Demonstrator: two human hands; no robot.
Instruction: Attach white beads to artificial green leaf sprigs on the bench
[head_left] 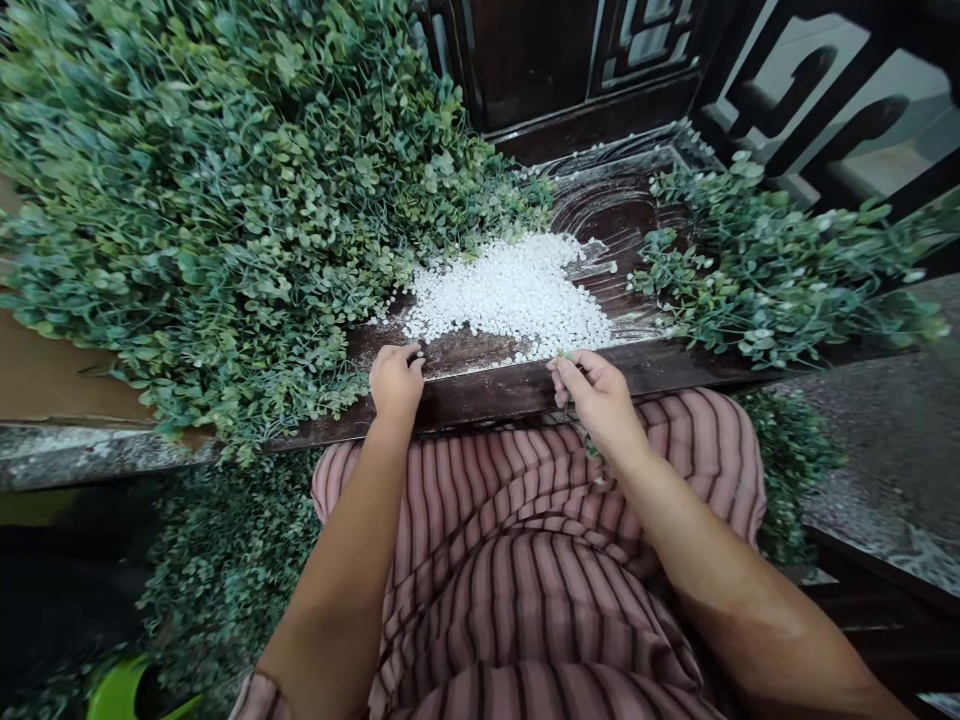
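Observation:
A heap of small white beads (510,295) lies on a dark wooden table (487,395). My left hand (396,383) rests at the table's front edge, fingers curled, fingertips touching the near rim of the beads. My right hand (596,400) is closed in a pinch on a thin green sprig (581,425) that hangs down past the table edge, just in front of the beads. A large pile of artificial green leafy sprigs (225,210) covers the table's left side; a smaller pile (765,265) lies on the right.
My lap in pink striped cloth (525,560) is below the table edge. More green sprigs (217,570) lie on the floor to the left and some to the right (787,480). A dark carved wooden door and railing (600,60) stand behind the table.

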